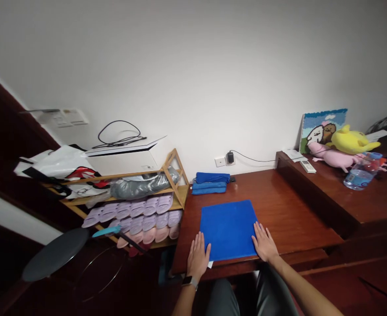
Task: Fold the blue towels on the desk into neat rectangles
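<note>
A blue cloth (228, 230), folded into a flat square, lies on the reddish-brown desk (298, 224) in front of me. At its left edge rests my left hand (198, 256), flat with fingers stretched forward. My right hand (264, 241) lies along the cloth's right edge, fingers also extended. Neither hand grips anything. A small white tag (210, 264) pokes out from the near left corner of the cloth. Farther back, against the wall, sits a stack of folded blue cloths (210, 183).
Left of the desk stands a wooden rack (180, 193) with slippers (137, 224) and a white box (124, 160). A stool (56, 254) is nearby. The raised right surface bears a remote (308, 166), a water bottle (358, 177) and plush toys (351, 140). A plugged-in charger (230, 156) trails a cable.
</note>
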Tool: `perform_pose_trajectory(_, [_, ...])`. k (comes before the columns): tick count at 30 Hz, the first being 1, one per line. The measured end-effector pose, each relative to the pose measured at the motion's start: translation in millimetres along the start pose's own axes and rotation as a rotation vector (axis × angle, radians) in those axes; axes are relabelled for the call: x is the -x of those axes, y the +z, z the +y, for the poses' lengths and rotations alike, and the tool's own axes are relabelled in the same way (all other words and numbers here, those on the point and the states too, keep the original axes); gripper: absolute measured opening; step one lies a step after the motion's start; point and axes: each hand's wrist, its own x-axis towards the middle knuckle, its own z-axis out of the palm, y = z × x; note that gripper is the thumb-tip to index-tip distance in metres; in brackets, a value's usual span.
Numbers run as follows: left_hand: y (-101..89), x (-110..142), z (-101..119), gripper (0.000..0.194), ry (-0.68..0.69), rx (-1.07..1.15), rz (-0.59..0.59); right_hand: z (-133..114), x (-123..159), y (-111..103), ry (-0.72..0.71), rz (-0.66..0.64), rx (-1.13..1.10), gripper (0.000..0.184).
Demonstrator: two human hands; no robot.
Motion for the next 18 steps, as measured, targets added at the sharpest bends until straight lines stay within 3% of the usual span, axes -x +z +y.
perform_pose_trajectory(5, [7.7,0.3,6.7,0.069,0.006,0.017,0.044,6.1,-14.6,-5.2,0.004,-0.02,-0.02,0.069])
perform_pose_trajectory(10, [16.6,0.6,0.5,0.071,0.008,0.043,0.08,0.8,-59.0,-21.8,0.028,-0.014,-0.021,0.071])
perform_pose_trajectory(13, [18.4,2.9,-0.2,0.07,0.009,0.05,0.087,-3.3,-75.9,-17.4,0.043,-0.018,-0.005,0.069])
perform_pose_trajectory(18, [10.2,5.6,-3.9,0.07,0.012,0.033,0.029,-1.8,-74.7,-4.9,0.04,-0.015,0.009,0.069])
